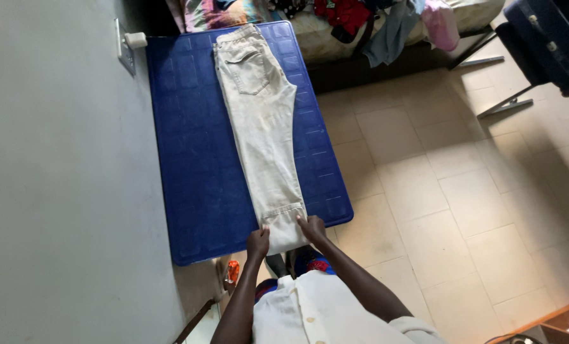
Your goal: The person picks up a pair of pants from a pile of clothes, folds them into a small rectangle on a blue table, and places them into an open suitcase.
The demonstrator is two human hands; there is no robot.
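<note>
Two hands on one pair of pale beige trousers point(262, 127), folded lengthwise leg on leg, lying flat along the blue table point(189, 159). Waistband and back pocket at the far end, hems at my end, hanging slightly over the near table edge. My left hand point(257, 244) sits at the left corner of the hems, my right hand point(312, 228) at the right corner, cloth between them. Both hands touch the hem fabric; fingers look curled onto the edge, but I cannot tell whether they pinch it tight or just press on it.

Both arms reach forward and slightly inward from my body, forearms bare, wrists low at table-edge height. Left arm nearly straight up the frame, right arm angled in from the right.

Trousers: woven cotton-like cloth, matte, light wrinkles, stitched cuff band near the hems, patch pocket near the waist. Table top: hard plastic look, moulded square grid, rounded corners. It stands against a plain grey wall point(49, 191) with a white socket plate point(126, 48). Cream floor tiles point(437, 178) to the right. A heap of mixed coloured clothes point(361, 19) lies on the bed beyond the table. I wear a white buttoned shirt point(322, 312).
</note>
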